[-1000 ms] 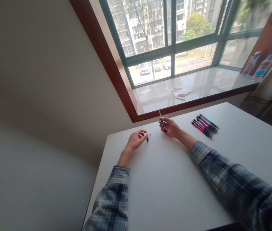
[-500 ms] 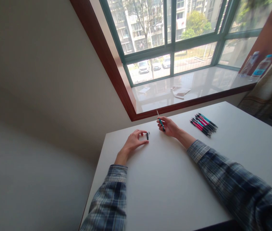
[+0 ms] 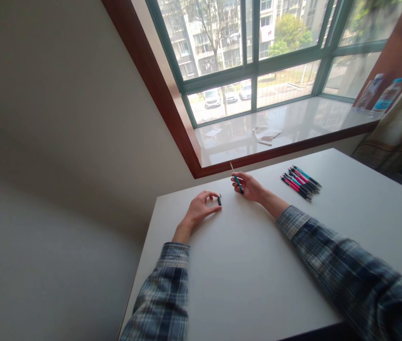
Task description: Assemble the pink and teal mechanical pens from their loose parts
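Note:
My left hand (image 3: 198, 208) is on the left of the white table, its thumb and index finger curved round a short black pen part (image 3: 219, 201) and pinching it at its two ends. A tiny silvery piece (image 3: 220, 195) shows by the index fingertip; whether it is joined to the black part I cannot tell. Just to the right, my right hand (image 3: 249, 187) is closed on a teal pen barrel (image 3: 237, 182), held tilted. From its upper end sticks a thin pale refill (image 3: 232, 167). The palm side of the right hand is partly hidden.
A bundle of pink, teal and black pens (image 3: 300, 183) lies on the white table (image 3: 258, 265), right of my hands. Behind the table runs a windowsill (image 3: 236, 147) with a crumpled cloth (image 3: 268, 135) and clear bottles (image 3: 388, 98). A wall (image 3: 62, 142) stands at left.
My left hand has shifted slightly to the right with the black pen part. The right hand keeps its hold on the teal barrel, almost unmoved.

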A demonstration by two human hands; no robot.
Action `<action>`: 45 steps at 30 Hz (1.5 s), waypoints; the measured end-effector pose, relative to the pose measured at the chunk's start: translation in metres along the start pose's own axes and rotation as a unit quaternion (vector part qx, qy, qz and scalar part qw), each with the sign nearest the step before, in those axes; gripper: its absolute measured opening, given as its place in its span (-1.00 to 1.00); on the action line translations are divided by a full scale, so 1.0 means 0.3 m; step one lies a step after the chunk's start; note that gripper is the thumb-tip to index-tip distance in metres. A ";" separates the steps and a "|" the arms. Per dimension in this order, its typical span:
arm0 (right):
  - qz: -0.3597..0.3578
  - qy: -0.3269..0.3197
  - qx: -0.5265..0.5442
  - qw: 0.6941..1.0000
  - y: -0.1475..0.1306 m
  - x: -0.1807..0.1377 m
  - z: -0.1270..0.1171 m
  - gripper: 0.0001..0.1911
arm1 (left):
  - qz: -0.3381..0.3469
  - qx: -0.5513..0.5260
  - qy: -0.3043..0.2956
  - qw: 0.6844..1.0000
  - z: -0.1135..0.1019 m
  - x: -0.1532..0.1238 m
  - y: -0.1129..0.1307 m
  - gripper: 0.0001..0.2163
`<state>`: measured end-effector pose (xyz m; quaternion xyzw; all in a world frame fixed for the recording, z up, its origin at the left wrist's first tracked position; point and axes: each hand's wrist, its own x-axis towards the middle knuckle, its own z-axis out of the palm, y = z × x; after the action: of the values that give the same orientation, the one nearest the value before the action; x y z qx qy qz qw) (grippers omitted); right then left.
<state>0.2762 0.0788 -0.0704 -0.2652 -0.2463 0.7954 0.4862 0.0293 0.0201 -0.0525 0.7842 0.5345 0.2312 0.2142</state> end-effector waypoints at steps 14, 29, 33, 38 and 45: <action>-0.004 0.001 -0.006 1.000 -0.002 -0.011 0.013 -0.75 | 0.006 0.010 0.012 1.000 0.001 -0.004 0.001 -0.59; -0.008 -0.003 -0.011 1.000 0.000 -0.013 0.015 -0.73 | 0.000 0.006 0.004 1.000 -0.005 0.001 -0.002 -0.52; -0.007 -0.004 -0.011 1.000 0.001 -0.013 0.016 -0.74 | -0.003 0.003 0.003 1.000 -0.006 0.001 -0.003 -0.51; -0.005 -0.002 -0.012 1.000 -0.001 -0.011 0.017 -0.74 | -0.004 0.001 0.004 1.000 -0.005 0.000 0.002 -0.52; -0.005 0.004 -0.015 1.000 -0.004 -0.016 0.022 -0.75 | -0.005 0.001 0.006 1.000 -0.004 -0.001 0.005 -0.56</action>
<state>0.2744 0.0739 -0.0639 -0.2742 -0.2576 0.7879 0.4874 0.0295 0.0194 -0.0507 0.7802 0.5399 0.2346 0.2116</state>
